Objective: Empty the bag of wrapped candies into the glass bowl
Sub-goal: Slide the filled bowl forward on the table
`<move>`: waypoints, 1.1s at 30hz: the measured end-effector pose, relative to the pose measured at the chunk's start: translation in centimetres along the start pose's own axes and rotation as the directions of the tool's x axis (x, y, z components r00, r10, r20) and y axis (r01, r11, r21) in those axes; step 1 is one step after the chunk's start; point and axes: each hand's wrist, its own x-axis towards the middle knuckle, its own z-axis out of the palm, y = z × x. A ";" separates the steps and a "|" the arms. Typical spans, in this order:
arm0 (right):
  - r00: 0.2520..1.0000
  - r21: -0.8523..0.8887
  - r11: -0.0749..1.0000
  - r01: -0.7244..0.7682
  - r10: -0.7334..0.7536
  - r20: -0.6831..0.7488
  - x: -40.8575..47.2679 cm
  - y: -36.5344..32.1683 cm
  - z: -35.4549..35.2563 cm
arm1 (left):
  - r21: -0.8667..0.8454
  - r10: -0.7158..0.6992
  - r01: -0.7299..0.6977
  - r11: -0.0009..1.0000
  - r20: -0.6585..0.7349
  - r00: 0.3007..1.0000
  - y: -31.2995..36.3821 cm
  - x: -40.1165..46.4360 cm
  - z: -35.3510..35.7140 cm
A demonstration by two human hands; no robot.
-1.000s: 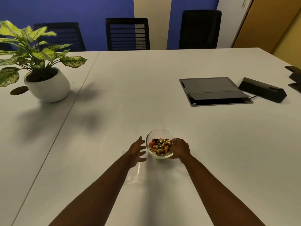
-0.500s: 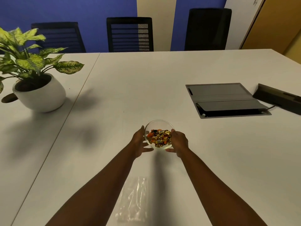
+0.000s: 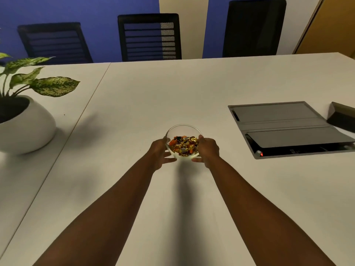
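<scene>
Two hands cup the bowl (image 3: 182,131) on the table (image 3: 134,112) — left hand (image 3: 160,153) and right hand (image 3: 208,150) pressed to opposite sides, fingers curled around the glass. Candies (image 3: 183,145) fill its bottom. Bag out of sight.

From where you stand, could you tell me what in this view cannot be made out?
Head view only:
- Bag: not in frame, so its state is unknown.
- Glass bowl: lower sides covered by the left hand and right hand; whether it rests on the table is unclear.
- Candies: too small to read or count.
- Plant: cut off by the left edge.
- Black box: cut off by the right edge.
</scene>
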 end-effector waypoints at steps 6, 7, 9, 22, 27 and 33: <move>0.999 -0.058 0.997 0.047 -0.047 -0.002 4.3 -1.1 2.0 | 0.008 0.026 -0.026 1.000 -0.037 0.999 1.2 4.4 -0.2; 0.998 -0.076 0.996 0.057 -0.058 -0.009 4.8 -1.1 2.3 | 0.012 0.028 -0.027 1.000 -0.043 0.999 1.3 4.8 -0.1; 0.998 -0.099 0.993 0.066 -0.068 -0.016 5.8 -1.0 2.8 | 0.019 0.029 -0.028 0.999 -0.059 0.998 1.3 5.9 -0.2; 0.995 -0.174 0.980 0.098 -0.096 0.017 7.5 0.2 4.0 | 0.044 0.022 -0.013 0.999 -0.216 0.976 0.5 8.0 -0.1; 0.996 -0.153 0.984 0.085 -0.080 0.038 6.8 0.1 3.8 | 0.061 0.056 -0.040 0.997 -0.292 0.955 0.5 8.0 -0.3; 0.998 -0.130 0.991 0.038 -0.031 0.056 5.7 -1.0 3.2 | 0.078 0.088 -0.064 0.995 -0.375 0.923 0.9 7.4 -0.7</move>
